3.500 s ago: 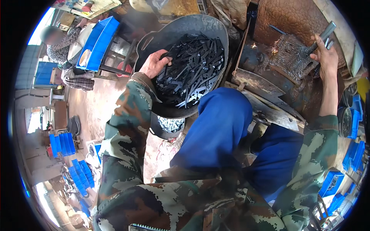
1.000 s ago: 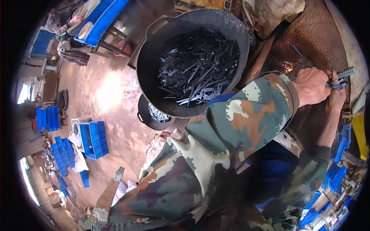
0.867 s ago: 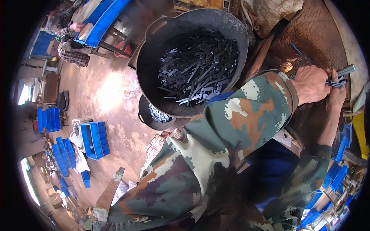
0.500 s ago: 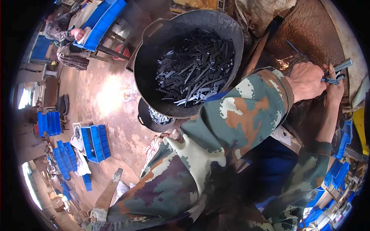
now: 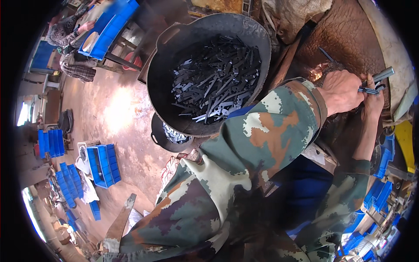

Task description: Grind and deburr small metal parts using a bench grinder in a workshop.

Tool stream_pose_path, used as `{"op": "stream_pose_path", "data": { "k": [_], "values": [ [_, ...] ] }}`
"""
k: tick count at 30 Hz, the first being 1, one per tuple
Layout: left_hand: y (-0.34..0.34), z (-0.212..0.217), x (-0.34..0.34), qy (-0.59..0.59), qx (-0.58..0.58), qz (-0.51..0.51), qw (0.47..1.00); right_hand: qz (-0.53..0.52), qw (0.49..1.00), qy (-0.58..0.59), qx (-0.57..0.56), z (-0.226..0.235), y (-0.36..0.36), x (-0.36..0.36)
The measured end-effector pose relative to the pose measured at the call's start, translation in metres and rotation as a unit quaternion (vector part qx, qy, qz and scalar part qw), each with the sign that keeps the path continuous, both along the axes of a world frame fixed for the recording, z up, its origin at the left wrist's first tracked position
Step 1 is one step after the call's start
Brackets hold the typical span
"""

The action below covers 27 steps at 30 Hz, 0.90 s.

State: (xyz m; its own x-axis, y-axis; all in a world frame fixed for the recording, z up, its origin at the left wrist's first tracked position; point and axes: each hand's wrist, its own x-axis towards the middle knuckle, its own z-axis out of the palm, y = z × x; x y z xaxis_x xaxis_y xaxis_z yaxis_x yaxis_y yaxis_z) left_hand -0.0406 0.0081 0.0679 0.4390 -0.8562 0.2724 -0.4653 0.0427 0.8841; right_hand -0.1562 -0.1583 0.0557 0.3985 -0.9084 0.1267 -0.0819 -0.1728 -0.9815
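Metal piece (image 5: 374,85): we pinch it with left hand (image 5: 342,91) and right hand (image 5: 374,97), both closed (big basin (image 5: 163,70) of dark metal pieces nearby).

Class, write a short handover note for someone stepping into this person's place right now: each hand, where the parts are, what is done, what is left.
Left hand: closed around the dark flat metal piece, over the rusty work surface.
Right hand: pinching the same piece from the other side.
Stock: black basin at the left, piled with dark metal strips; a smaller pan sits below it.
Done: one piece picked up.
Left: the basin remains nearly full.
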Motion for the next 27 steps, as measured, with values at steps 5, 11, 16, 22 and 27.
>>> {"op": "stream_pose_path", "data": {
  "k": [5,11,16,22,27],
  "values": [
    [0.004,-0.003,0.006,0.006,0.017,0.002,1.0,0.008,1.0,0.013,0.0,-0.012,-0.002,0.005],
    [-0.001,-0.001,0.001,-0.024,0.009,0.009,1.0,-0.004,0.999,0.041,-0.009,0.001,0.005,-0.003],
    [-0.004,0.0,-0.001,-0.038,0.029,0.008,0.999,-0.007,1.0,0.024,-0.008,-0.004,0.001,-0.007],
    [-0.005,-0.009,0.025,-0.065,0.04,0.027,0.997,0.001,1.0,0.023,-0.016,-0.005,0.016,0.01],
    [-0.005,-0.006,0.029,-0.005,0.018,0.046,0.999,0.006,1.0,0.008,-0.018,0.006,0.026,0.007]
  ]
}}
